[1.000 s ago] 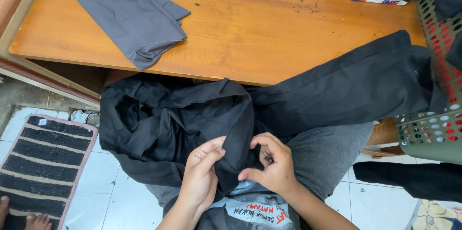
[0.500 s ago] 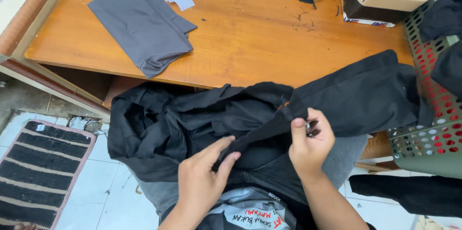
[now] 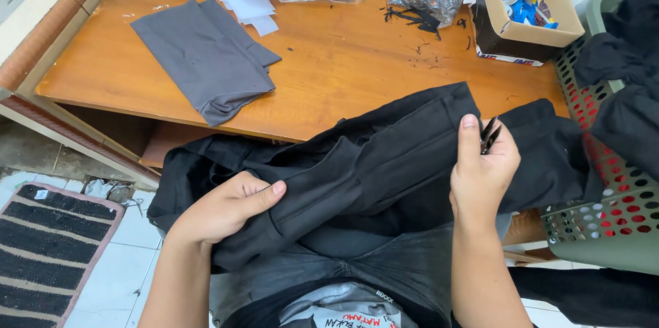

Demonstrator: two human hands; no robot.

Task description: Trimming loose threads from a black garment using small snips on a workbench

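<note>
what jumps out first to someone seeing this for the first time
A black garment stretched across the lap, gripped by the left hand low on the left and the right hand further right, which also holds a small black tool. Behind it, a folded grey cloth lies on the wooden table.

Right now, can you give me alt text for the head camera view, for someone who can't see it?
Two bare hands stretch a black fabric garment across the person's lap: the left hand grips a fold, and the right hand pinches an edge while holding a small black tool. Beyond is a wooden table bearing a folded grey cloth and an open cardboard box.
</note>
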